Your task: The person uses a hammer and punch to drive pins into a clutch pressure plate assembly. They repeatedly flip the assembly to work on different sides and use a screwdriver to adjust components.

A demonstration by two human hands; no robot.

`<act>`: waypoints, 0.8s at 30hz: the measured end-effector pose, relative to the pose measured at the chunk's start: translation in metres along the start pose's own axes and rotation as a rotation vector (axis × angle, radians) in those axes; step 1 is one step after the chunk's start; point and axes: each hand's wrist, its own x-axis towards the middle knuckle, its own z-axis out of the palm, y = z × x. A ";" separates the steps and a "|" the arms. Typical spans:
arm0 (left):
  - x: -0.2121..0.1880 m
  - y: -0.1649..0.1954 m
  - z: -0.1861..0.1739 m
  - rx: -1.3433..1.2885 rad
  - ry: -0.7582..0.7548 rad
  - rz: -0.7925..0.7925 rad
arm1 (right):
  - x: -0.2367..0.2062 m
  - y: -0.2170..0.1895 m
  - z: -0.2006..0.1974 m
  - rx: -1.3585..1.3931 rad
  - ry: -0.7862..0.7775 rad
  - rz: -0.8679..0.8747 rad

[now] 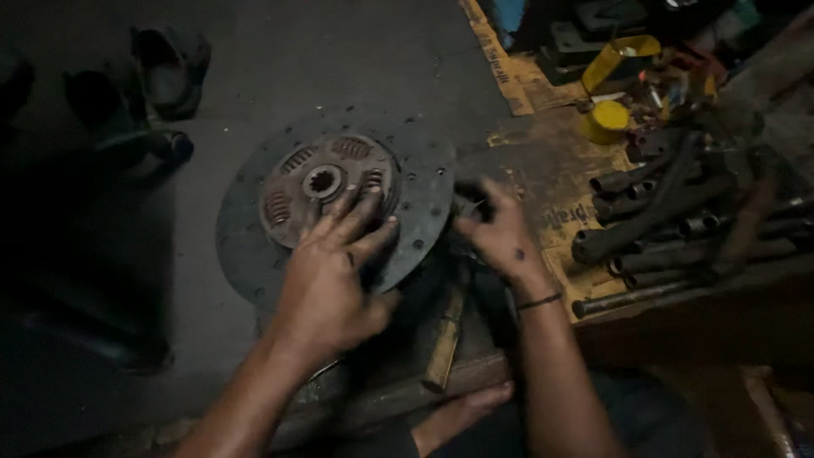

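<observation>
A foot [462, 414] is seen at the bottom edge, just beside the wooden handle of a hammer [447, 332] that lies on the floor between the two forearms. The left hand [332, 276] is laid flat on the clutch disc [254, 229], with the fingers spread over the rusty hub [326, 181]. The disc is placed on the dark floor, left of a stained cardboard [543, 161]. The right hand [500, 233] is held at the right rim of the disc, its fingers bent around something dark; what is held cannot be told. Steel pipes [661, 220] are piled at the right, and a yellow cap [606, 119] stands behind them.
</observation>
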 end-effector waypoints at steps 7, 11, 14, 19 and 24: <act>0.007 0.013 0.018 0.106 -0.001 -0.051 | -0.007 -0.016 -0.006 -0.124 -0.045 0.017; 0.011 0.017 0.029 0.140 0.061 -0.005 | -0.009 -0.026 -0.008 -0.078 -0.065 0.056; 0.013 0.019 0.034 0.147 0.046 -0.050 | -0.009 -0.027 -0.009 -0.010 -0.069 0.067; 0.018 0.026 0.041 0.160 0.067 -0.079 | -0.007 -0.025 -0.007 0.155 -0.107 0.173; 0.025 0.031 0.045 0.175 0.074 -0.105 | -0.008 -0.028 -0.009 0.064 -0.085 0.081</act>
